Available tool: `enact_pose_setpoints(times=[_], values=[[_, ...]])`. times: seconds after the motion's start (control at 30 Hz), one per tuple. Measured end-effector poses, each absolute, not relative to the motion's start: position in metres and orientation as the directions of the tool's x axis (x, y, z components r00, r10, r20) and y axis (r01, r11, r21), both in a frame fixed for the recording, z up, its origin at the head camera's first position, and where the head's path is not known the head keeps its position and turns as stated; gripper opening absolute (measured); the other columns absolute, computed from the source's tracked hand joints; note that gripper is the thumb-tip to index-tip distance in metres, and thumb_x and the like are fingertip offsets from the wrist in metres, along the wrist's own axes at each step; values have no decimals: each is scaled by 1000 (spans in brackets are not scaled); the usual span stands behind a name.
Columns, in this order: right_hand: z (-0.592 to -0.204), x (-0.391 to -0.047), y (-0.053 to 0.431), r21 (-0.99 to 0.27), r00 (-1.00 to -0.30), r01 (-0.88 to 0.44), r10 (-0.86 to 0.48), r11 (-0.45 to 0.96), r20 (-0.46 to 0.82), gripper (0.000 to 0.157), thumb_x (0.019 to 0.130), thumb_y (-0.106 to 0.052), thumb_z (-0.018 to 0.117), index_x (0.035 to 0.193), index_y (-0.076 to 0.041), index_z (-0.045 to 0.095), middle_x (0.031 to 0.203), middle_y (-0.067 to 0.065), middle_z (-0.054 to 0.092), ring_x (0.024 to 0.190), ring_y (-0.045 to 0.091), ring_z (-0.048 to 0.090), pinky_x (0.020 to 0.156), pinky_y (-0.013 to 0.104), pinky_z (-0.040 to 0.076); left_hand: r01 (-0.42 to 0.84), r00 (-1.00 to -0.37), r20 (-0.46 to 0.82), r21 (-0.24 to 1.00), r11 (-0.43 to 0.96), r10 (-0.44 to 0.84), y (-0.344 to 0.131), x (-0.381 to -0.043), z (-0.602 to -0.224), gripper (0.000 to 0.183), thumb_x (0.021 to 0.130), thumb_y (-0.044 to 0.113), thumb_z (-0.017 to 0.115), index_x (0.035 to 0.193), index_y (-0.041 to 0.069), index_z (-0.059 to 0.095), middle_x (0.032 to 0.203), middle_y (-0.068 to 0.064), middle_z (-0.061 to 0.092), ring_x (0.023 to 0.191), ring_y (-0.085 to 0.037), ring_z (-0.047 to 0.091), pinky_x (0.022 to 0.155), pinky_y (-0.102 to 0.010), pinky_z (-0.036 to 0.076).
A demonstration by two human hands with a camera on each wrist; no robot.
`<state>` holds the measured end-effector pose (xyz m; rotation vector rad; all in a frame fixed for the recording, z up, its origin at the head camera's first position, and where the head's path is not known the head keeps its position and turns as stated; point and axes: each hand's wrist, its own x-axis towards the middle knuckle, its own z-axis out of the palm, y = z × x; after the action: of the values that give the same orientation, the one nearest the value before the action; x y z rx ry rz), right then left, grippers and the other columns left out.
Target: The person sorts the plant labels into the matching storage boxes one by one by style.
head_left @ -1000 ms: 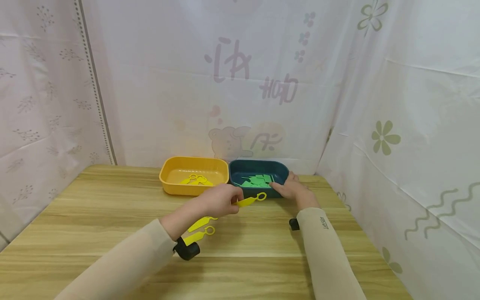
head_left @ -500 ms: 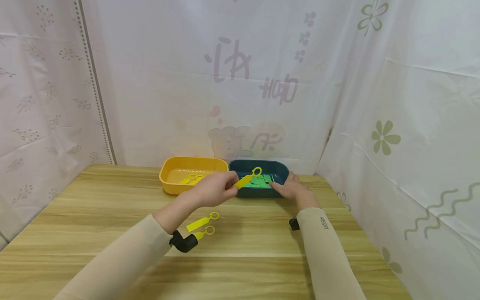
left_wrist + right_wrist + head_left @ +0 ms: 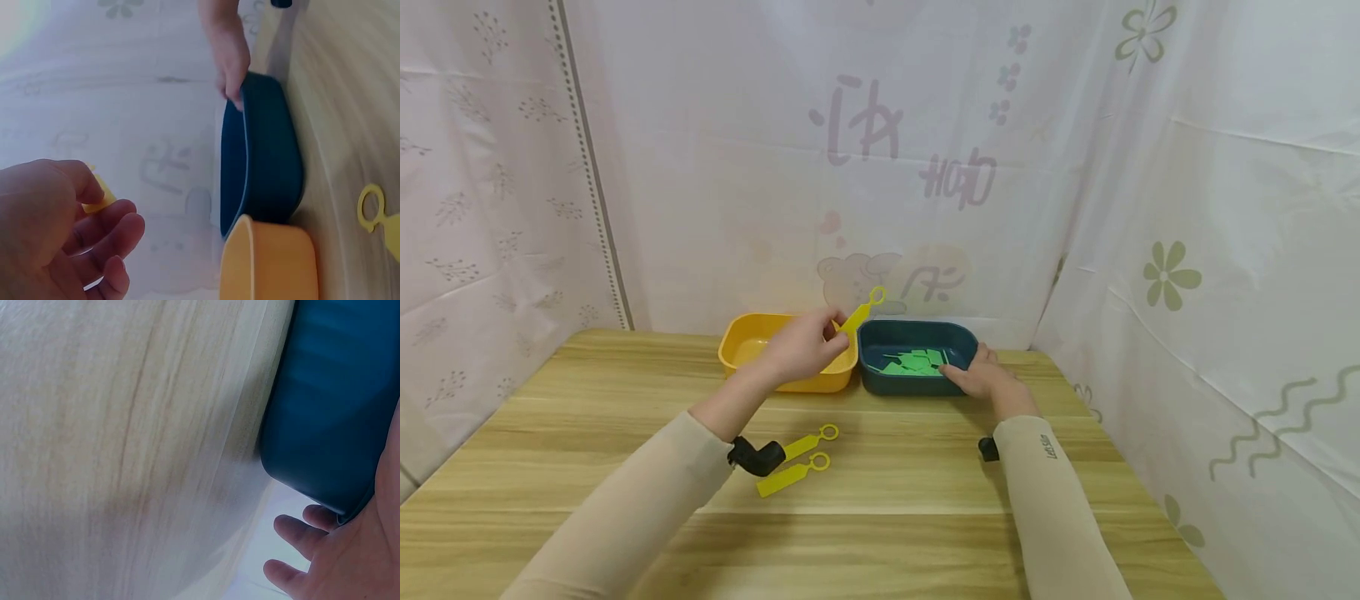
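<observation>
My left hand [image 3: 801,346] pinches a flat yellow tag with a ring end [image 3: 859,317] between thumb and fingers, ring pointing up. It hovers above the right part of the yellow bin [image 3: 827,382]. In the left wrist view, little of the held tag [image 3: 103,199] shows past the fingertips. At the far right, my right hand [image 3: 983,377] grips the end rim of the dark teal bin [image 3: 910,386], thumb inside the rim. Flat green pieces [image 3: 917,362] lie in that bin. The hand hides most of the yellow bin's inside.
Two more yellow tags lie on the wooden table [image 3: 910,517]: a rear tag [image 3: 808,442], partly covered by the black wrist camera [image 3: 758,458], and a front tag [image 3: 784,481]. Both bins stand side by side near the back edge, before a printed curtain [image 3: 737,167].
The left hand has lifted the yellow tag and carried it up and leftward, from in front of the bins to over the yellow one. My right hand has stayed on the teal bin.
</observation>
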<state>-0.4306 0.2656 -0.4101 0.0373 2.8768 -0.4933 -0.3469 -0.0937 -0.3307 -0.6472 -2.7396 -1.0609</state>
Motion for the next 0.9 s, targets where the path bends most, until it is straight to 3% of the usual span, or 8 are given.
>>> enact_pose_setpoints(times=[0.27, 0.47, 0.63, 0.9], values=[[-412, -428, 266, -317, -974, 49, -25, 947, -225, 125, 103, -79, 43, 169, 11, -13, 180, 35, -4, 162, 65, 16, 130, 77, 18, 372, -928, 253, 660, 653, 273, -111, -361, -335, 30, 108, 18, 60, 132, 1, 64, 95, -15, 69, 63, -22, 54, 58, -28, 47], [-413, -427, 265, -305, -976, 46, -22, 951, -216, 121, 106, -75, 43, 169, 12, -12, 179, 36, -3, 162, 65, 16, 130, 77, 18, 299, -954, 207, 668, 681, 215, -126, -369, -347, 36, 110, 21, 60, 141, 4, 61, 107, -16, 68, 74, -23, 59, 66, -29, 53], [-413, -429, 265, -305, -978, 48, -18, 951, -209, 121, 105, -75, 44, 168, 13, -12, 179, 38, -2, 163, 64, 16, 131, 76, 18, 282, -959, 204, 653, 703, 195, -137, -371, -353, 35, 109, 21, 60, 140, 4, 62, 114, -18, 70, 82, -26, 62, 73, -32, 55], [-413, -432, 266, -307, -977, 47, -20, 950, -213, 122, 105, -75, 44, 168, 13, -12, 179, 38, -3, 162, 64, 15, 131, 76, 18, 269, -963, 185, 634, 725, 195, -140, -370, -354, 36, 109, 22, 62, 141, 5, 63, 115, -18, 71, 82, -25, 63, 74, -32, 56]])
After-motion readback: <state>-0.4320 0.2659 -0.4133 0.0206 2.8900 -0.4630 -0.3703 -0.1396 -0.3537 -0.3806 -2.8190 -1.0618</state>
